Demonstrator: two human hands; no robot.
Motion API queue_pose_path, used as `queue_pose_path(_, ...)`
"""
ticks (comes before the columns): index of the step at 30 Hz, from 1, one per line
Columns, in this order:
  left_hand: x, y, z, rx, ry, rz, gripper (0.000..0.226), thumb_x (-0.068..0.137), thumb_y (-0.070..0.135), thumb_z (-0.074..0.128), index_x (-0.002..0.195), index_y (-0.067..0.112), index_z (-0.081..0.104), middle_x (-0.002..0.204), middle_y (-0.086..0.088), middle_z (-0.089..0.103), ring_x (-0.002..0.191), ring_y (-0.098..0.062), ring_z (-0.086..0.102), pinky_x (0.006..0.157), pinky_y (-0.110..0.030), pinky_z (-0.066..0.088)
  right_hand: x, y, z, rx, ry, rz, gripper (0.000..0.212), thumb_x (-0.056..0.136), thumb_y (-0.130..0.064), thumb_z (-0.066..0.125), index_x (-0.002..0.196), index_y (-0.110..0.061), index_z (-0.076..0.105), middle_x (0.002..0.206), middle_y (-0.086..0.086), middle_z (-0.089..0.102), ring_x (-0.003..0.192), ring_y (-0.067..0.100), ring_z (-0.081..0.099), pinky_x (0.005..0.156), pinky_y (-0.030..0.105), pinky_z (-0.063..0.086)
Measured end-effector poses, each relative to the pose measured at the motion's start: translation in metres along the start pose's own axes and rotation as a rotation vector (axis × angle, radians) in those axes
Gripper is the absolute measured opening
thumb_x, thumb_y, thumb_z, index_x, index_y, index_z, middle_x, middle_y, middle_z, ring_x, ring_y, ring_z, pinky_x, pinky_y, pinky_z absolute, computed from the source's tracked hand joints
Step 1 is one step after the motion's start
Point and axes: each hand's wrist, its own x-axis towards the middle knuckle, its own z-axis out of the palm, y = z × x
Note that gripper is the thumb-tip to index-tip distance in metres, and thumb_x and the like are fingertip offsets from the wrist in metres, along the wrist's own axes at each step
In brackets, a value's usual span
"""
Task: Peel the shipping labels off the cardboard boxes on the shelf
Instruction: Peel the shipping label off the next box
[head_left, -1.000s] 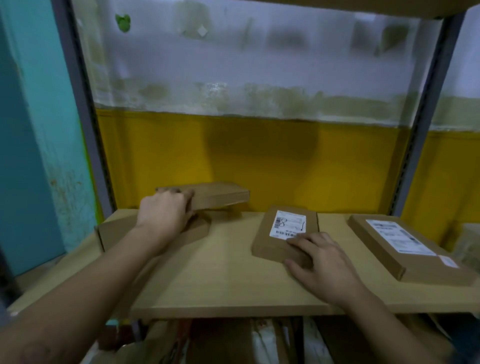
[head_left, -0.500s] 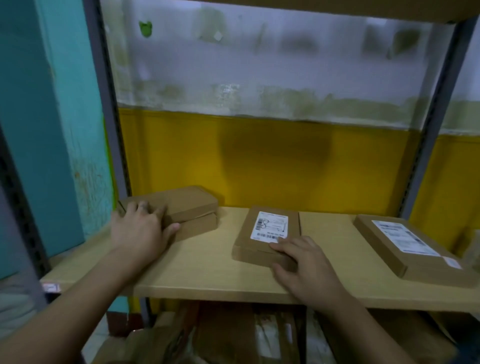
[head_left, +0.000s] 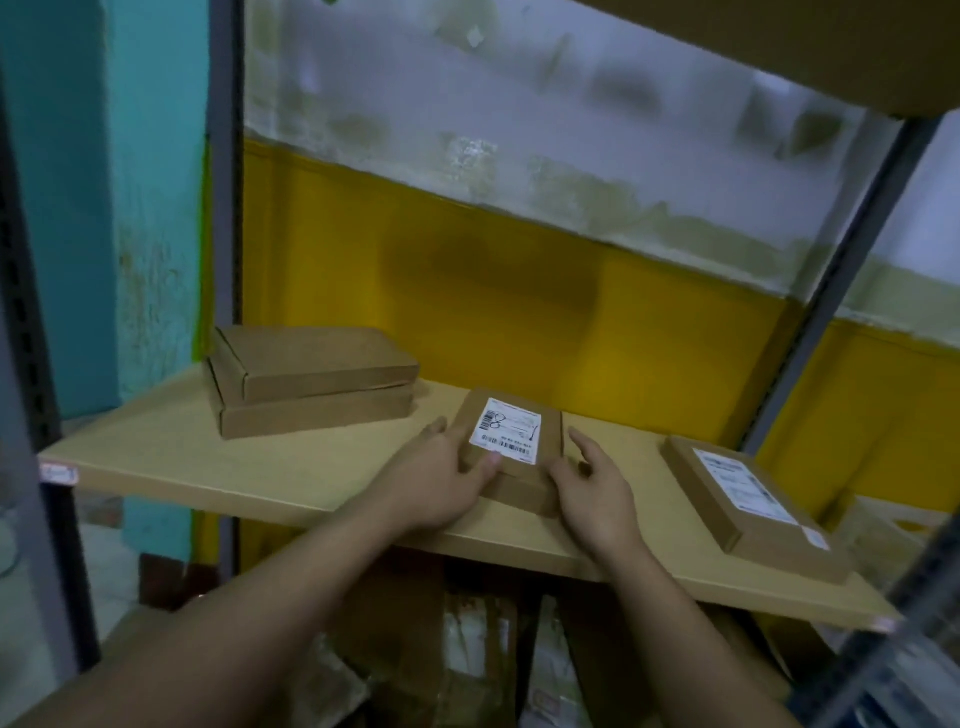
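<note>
Left hand (head_left: 441, 478) has hold of the small cardboard box (head_left: 524, 467): thumb pressed on the lid just below the shipping label (head_left: 506, 431), fingers wrapped along the box's left side. Right hand (head_left: 592, 486) sits loose against the right side, fingers mostly straight and spread, thumb at the near right corner, gripping nothing that I can see.

The box lies flat, mid-shelf, close to the front edge. Its long axis runs away from the person toward the wall, skewed slightly. The white label covers the far half of the lid, with one barcode along its near edge and another at its left.

It's all plain brown corrugated card, matte and sharp-cornered. The shelf board (head_left: 208, 457) is pale, smooth wood laminate on grey steel uprights (head_left: 226, 208).

To the left, well apart, is a stack of two unlabelled boxes (head_left: 311, 384), long sides facing front. To the right, near the front edge, is a larger flat box (head_left: 779, 540) with its own white label (head_left: 743, 483). Bare board lies on both sides of the held box, wider on the left. Behind it, the yellow wall (head_left: 519, 312) stands close.
</note>
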Motion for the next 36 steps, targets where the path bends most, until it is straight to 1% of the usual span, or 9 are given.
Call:
queue_pose_path(4, 0.01, 0.018, 0.0, 0.118, 0.075, -0.005, 0.05, 0.093, 0.054, 0.049, 0.132, 0.023, 0.051, 0.114, -0.009, 0.066, 0.103, -0.027, 0.06, 0.08, -0.032, 0.048, 0.022, 0.008, 0.005, -0.059, -0.086, 0.007, 0.046, 0.091, -0.032, 0.061, 0.136, -0.026, 0.052, 0.136, -0.004, 0.055, 0.123, 0.014, 0.049, 0.094, 0.022, 0.036)
queue_pose_path(9, 0.058, 0.022, -0.002, 0.238, -0.015, -0.083, 0.058, 0.09, 0.06, 0.05, 0.13, 0.018, 0.047, 0.123, -0.01, 0.059, 0.112, -0.028, 0.056, 0.076, -0.033, 0.04, 0.06, 0.022, 0.004, 0.209, -0.141, 0.091, 0.033, 0.087, -0.032, 0.066, 0.12, -0.028, 0.065, 0.119, -0.006, 0.065, 0.101, 0.009, 0.061, 0.085, 0.027, 0.049)
queue_pose_path(14, 0.119, 0.016, 0.01, 0.303, -0.127, -0.098, 0.062, 0.092, 0.059, 0.049, 0.136, 0.016, 0.04, 0.142, -0.016, 0.038, 0.121, -0.034, 0.048, 0.09, -0.039, 0.044, 0.1, 0.039, 0.005, 0.23, 0.019, 0.137, 0.031, 0.094, -0.028, 0.058, 0.123, -0.019, 0.062, 0.091, 0.001, 0.067, 0.067, 0.005, 0.06, 0.044, 0.012, 0.042)
queue_pose_path(16, 0.136, 0.016, 0.022, 0.316, -0.146, -0.056, 0.053, 0.095, 0.055, 0.043, 0.133, 0.018, 0.041, 0.14, -0.016, 0.037, 0.12, -0.036, 0.048, 0.097, -0.048, 0.045, 0.115, 0.045, 0.013, 0.049, 0.068, 0.037, 0.03, 0.092, -0.03, 0.059, 0.119, -0.019, 0.065, 0.087, -0.007, 0.065, 0.069, -0.001, 0.056, 0.047, 0.003, 0.037)
queue_pose_path(19, 0.15, 0.011, 0.037, 0.315, -0.169, -0.016, 0.04, 0.097, 0.049, 0.035, 0.127, 0.022, 0.038, 0.135, -0.015, 0.037, 0.116, -0.038, 0.048, 0.097, -0.058, 0.042, 0.134, 0.051, 0.024, -0.145, 0.057, -0.036, 0.026, 0.09, -0.032, 0.059, 0.112, -0.024, 0.068, 0.085, -0.014, 0.061, 0.076, 0.005, 0.055, 0.058, 0.01, 0.037)
queue_pose_path(24, 0.164, 0.001, 0.029, 0.277, -0.139, 0.071, 0.024, 0.1, 0.042, 0.039, 0.11, 0.02, 0.039, 0.116, -0.007, 0.042, 0.098, -0.025, 0.049, 0.081, -0.036, 0.041, 0.165, 0.051, 0.033, -0.291, -0.074, -0.017, 0.031, 0.089, -0.038, 0.054, 0.116, -0.028, 0.066, 0.094, -0.009, 0.064, 0.09, 0.016, 0.06, 0.078, 0.031, 0.05)
queue_pose_path(29, 0.177, -0.017, 0.021, 0.284, -0.122, 0.127, 0.025, 0.099, 0.044, 0.041, 0.107, 0.02, 0.044, 0.106, -0.002, 0.046, 0.091, -0.019, 0.048, 0.076, -0.035, 0.04, 0.182, 0.044, 0.05, -0.47, -0.132, -0.115, 0.036, 0.091, -0.032, 0.047, 0.125, -0.033, 0.059, 0.124, -0.001, 0.061, 0.112, 0.022, 0.055, 0.094, 0.034, 0.046)
queue_pose_path(32, 0.176, -0.022, 0.016, 0.305, -0.127, 0.141, 0.029, 0.099, 0.046, 0.041, 0.116, 0.022, 0.046, 0.112, 0.0, 0.046, 0.1, -0.018, 0.048, 0.084, -0.035, 0.042, 0.184, 0.037, 0.051, -0.429, -0.263, -0.311, 0.039, 0.091, -0.015, 0.046, 0.124, -0.031, 0.061, 0.123, 0.001, 0.058, 0.113, 0.018, 0.051, 0.09, 0.027, 0.041)
queue_pose_path(36, 0.175, -0.02, 0.017, 0.307, -0.105, 0.163, 0.022, 0.099, 0.043, 0.042, 0.106, 0.023, 0.045, 0.101, 0.002, 0.047, 0.089, -0.015, 0.048, 0.073, -0.033, 0.038, 0.182, 0.041, 0.051, -0.314, -0.227, -0.309, 0.026, 0.09, -0.012, 0.05, 0.101, -0.026, 0.069, 0.104, -0.008, 0.068, 0.093, 0.011, 0.057, 0.072, 0.021, 0.038)
